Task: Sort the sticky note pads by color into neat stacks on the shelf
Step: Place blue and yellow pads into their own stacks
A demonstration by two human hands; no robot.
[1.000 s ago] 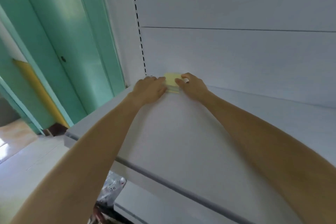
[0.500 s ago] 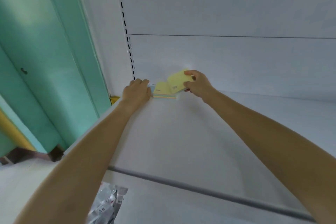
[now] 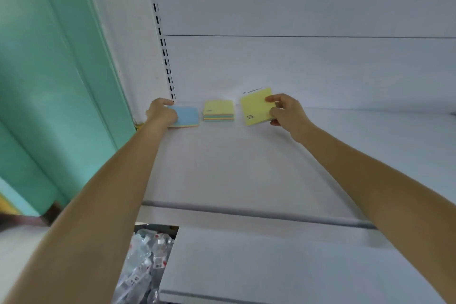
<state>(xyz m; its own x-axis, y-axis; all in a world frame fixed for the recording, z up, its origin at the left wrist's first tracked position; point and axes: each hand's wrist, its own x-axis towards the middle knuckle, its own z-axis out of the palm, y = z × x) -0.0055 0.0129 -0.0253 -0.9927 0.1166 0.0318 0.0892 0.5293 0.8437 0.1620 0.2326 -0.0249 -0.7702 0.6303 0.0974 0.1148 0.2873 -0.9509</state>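
Head view: my right hand [image 3: 286,112] pinches a yellow pad [image 3: 256,108] tilted up off the white shelf [image 3: 234,168], while my left hand [image 3: 161,112] grips the blue-topped pad [image 3: 187,116] lying flat by the slotted upright [image 3: 160,32]. Between them rests a yellow-topped mixed stack [image 3: 218,111], touching neither. Below the shelf edge sit plastic-wrapped packets [image 3: 145,261].

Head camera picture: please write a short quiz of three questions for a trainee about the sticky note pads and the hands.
1. True or false: the right hand holds a yellow pad.
2. The top of the left pad, which the left hand grips, is: A blue, B pink, C green.
3. Fill in: the middle stack has a ____ top.

Key: 1 true; 2 A; 3 yellow.
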